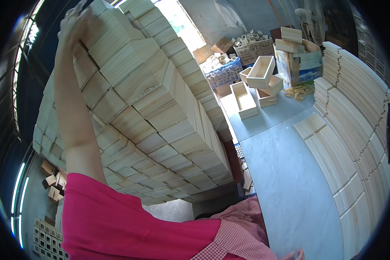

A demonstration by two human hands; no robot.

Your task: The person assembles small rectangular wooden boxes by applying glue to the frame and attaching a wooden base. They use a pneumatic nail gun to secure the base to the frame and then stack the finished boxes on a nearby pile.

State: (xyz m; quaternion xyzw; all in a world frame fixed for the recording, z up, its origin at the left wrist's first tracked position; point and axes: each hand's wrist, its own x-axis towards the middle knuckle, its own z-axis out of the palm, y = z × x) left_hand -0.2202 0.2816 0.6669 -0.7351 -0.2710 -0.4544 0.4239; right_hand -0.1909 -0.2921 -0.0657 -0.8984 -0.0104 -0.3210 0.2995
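My left hand [73, 22] is raised high at the upper left, fingers stretched along the side of the top wooden box [100, 27] of a tall stack of pale wooden boxes [160, 117]. The arm, in a pink sleeve, runs up the stack's left face. Only the fingertips of my right hand [293, 255] show at the bottom edge, resting low on the grey table [286, 173]. Whether they hold anything is hidden.
Open wooden trays [251, 89] lie at the table's far end beside a cardboard carton [299, 60]. Rows of flat wooden slats [355, 143] line the right side. Crates of small blocks [229, 69] stand behind. Loose blocks [52, 182] lie on the floor at left.
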